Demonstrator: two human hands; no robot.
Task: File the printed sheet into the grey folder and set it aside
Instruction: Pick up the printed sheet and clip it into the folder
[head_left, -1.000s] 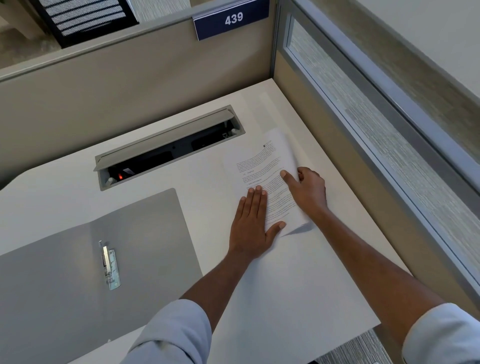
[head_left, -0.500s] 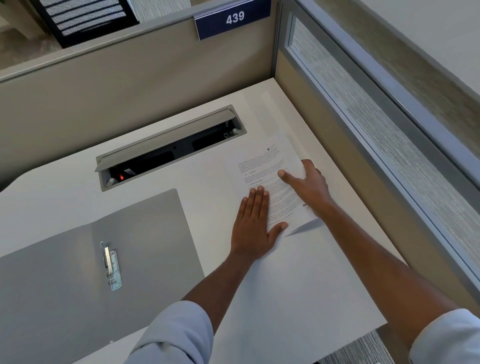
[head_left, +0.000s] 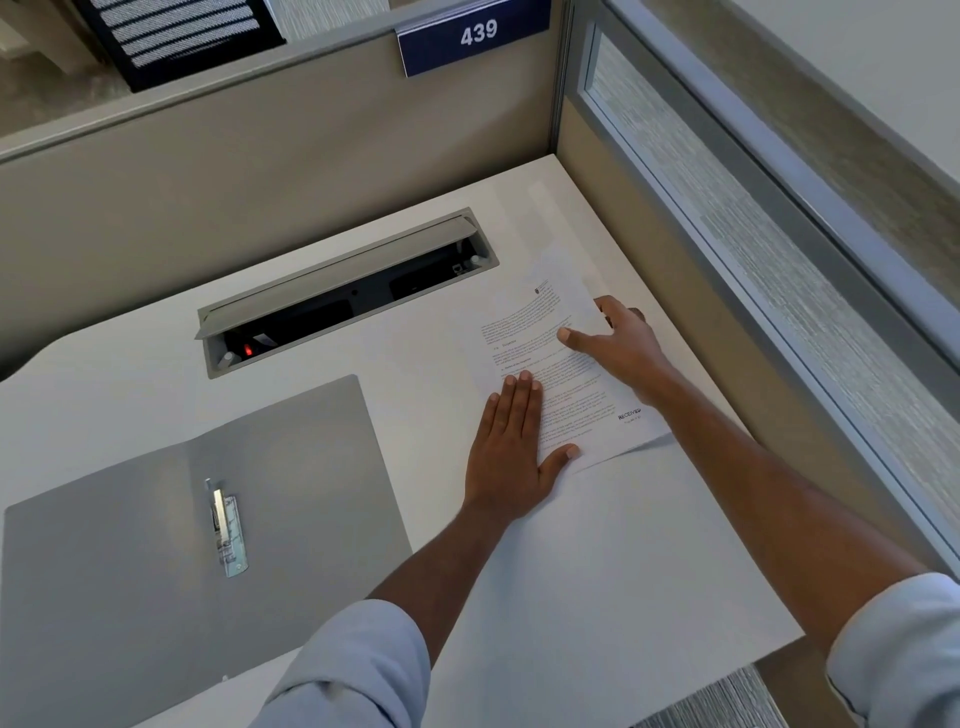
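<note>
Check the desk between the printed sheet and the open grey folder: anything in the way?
Nothing visible: bare desk separates the printed sheet from the grey folder; the left hand lies flat on the sheet's near-left edge.

Bright, even light fills the room, leaving the white desk (head_left: 597, 571) nearly washed out. Shadows are soft and faint. Straight edges bow toward the corners; near sleeves look slightly blurred.

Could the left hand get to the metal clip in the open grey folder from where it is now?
Probably yes. The left hand lies flat on the printed sheet, holding nothing, and bare desk and open grey folder lie between it and the metal clip.
</note>
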